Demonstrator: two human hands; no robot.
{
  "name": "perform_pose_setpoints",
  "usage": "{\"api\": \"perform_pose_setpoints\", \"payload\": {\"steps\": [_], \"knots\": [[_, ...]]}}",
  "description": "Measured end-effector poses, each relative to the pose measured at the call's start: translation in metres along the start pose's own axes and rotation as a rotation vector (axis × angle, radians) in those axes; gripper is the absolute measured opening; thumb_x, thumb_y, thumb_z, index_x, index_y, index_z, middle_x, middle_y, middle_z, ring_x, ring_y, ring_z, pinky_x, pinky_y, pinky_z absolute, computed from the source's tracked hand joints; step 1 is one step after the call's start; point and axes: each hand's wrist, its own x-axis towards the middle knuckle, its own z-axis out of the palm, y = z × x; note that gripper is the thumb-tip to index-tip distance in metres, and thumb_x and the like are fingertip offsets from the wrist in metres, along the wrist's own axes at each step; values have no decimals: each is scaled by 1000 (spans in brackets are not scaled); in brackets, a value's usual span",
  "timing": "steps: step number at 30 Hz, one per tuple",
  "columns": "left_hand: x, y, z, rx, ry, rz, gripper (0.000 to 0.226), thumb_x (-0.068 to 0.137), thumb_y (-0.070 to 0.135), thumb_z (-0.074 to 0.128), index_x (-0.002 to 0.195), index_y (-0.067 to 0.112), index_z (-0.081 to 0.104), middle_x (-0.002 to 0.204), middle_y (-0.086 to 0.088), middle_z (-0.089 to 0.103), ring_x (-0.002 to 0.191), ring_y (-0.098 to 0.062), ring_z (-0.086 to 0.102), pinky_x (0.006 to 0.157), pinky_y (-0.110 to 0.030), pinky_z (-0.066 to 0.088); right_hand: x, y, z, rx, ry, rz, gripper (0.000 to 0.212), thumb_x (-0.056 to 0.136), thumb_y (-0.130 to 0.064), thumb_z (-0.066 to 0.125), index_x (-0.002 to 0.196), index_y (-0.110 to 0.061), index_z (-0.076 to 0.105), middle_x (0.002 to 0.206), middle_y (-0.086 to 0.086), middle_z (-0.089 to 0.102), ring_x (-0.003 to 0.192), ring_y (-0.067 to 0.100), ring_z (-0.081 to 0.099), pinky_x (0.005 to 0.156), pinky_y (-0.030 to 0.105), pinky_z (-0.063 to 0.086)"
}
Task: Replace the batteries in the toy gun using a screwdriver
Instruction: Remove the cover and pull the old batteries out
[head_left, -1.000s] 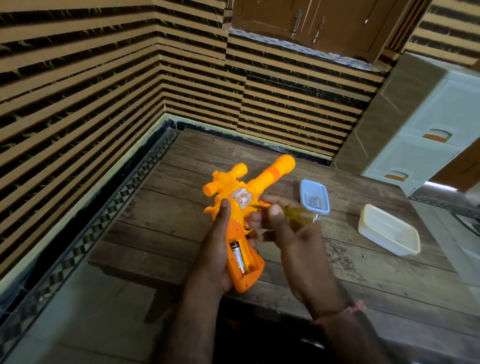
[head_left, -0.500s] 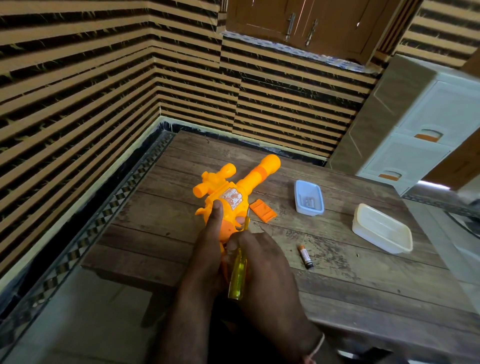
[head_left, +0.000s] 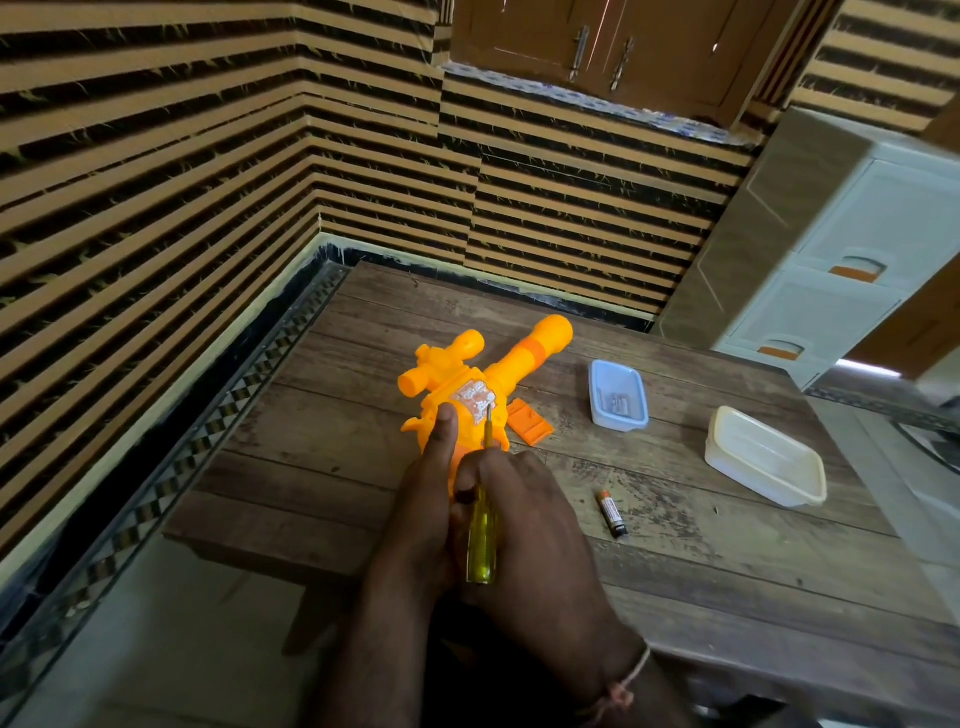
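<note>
The orange toy gun (head_left: 470, 384) lies on the wooden table (head_left: 337, 457), barrel pointing away to the right. My left hand (head_left: 428, 488) grips its handle, thumb up along the body. My right hand (head_left: 524, 525) holds a yellow-handled screwdriver (head_left: 480, 540), whose metal tip points up against the gun's body. Both hands hide the handle and its battery compartment. An orange battery cover (head_left: 530, 427) lies just right of the gun. One loose battery (head_left: 613, 516) lies on the table to the right of my right hand.
A small blue tray (head_left: 618, 395) holding small metal parts sits right of the gun. A white plastic container (head_left: 763, 456) stands further right. A white drawer unit (head_left: 852, 249) is beyond the table's far right corner. Striped walls close the left and back.
The gun has come down from a raised, tilted hold onto the table. My right hand moved over the handle with the screwdriver, hiding the battery compartment. The orange cover and loose battery came into view.
</note>
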Motion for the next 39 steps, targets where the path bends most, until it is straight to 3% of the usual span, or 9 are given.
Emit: {"api": "perform_pose_setpoints", "payload": {"steps": [3, 7, 12, 15, 20, 27, 33, 36, 39], "knots": [[0, 0, 4, -1, -5, -11, 80, 63, 78, 71, 109, 13, 71, 107, -19, 61, 99, -34, 57, 88, -45, 43, 2, -1, -1, 43, -32, 28, 51, 62, -20, 77, 96, -34, 42, 94, -8, 57, 89, 10, 49, 71, 28, 41], [2, -1, 2, 5, -37, -10, 69, 84, 66, 49, 119, 9, 67, 100, -15, 74, 87, -27, 72, 74, -36, 54, 0, -3, -1, 144, 16, 74, 48, 66, -17, 78, 95, -36, 43, 93, -14, 53, 80, 2, 51, 64, 16, 38], [0, 7, -1, -144, -30, -101, 67, 76, 77, 57, 95, 15, 72, 101, -19, 61, 88, -27, 54, 77, -37, 43, -4, -9, -1, 450, 205, 186, 27, 72, -23, 69, 90, -30, 51, 89, -7, 62, 79, 14, 64, 64, 37, 55], [8, 5, -7, -177, 38, -62, 66, 73, 78, 57, 91, 15, 64, 72, -9, 53, 60, -19, 52, 57, -29, 47, 2, 5, -15, 612, 408, 219, 37, 77, 4, 69, 88, -26, 51, 78, 7, 60, 65, 20, 68, 59, 27, 56], [8, 9, -12, -151, 100, 15, 67, 73, 73, 52, 99, 12, 61, 68, -7, 56, 55, -13, 53, 52, -23, 45, 2, 72, -25, 575, 481, 449, 49, 76, 26, 61, 88, -19, 45, 79, 11, 54, 70, 17, 70, 65, 17, 53], [6, 8, -10, -117, 84, 48, 69, 77, 71, 48, 103, 10, 65, 67, -6, 65, 56, -13, 58, 57, -27, 47, -32, 82, 5, 171, 277, 416, 47, 69, 0, 77, 89, -29, 46, 90, -8, 58, 80, 0, 56, 66, 15, 42], [1, 10, -8, -89, 45, 28, 80, 74, 75, 47, 110, 7, 66, 72, -8, 65, 57, -14, 60, 60, -30, 49, -38, 75, 6, -240, 72, 336, 45, 73, -28, 77, 97, -38, 40, 102, -5, 56, 85, 25, 56, 73, 38, 47], [-4, 11, -4, -86, -29, 41, 78, 73, 79, 45, 103, 10, 65, 71, -8, 61, 54, -13, 56, 53, -27, 47, -34, 61, -7, -103, 224, 244, 34, 84, -34, 70, 111, -37, 50, 106, -10, 61, 95, 18, 61, 79, 33, 48], [-6, 12, 1, -79, -118, 82, 83, 55, 88, 57, 95, 16, 73, 74, -8, 60, 54, -13, 53, 50, -26, 45, -34, 25, -24, 387, 309, 229, 38, 92, -43, 51, 127, -29, 58, 109, -12, 68, 104, 10, 65, 86, 21, 50]]}}
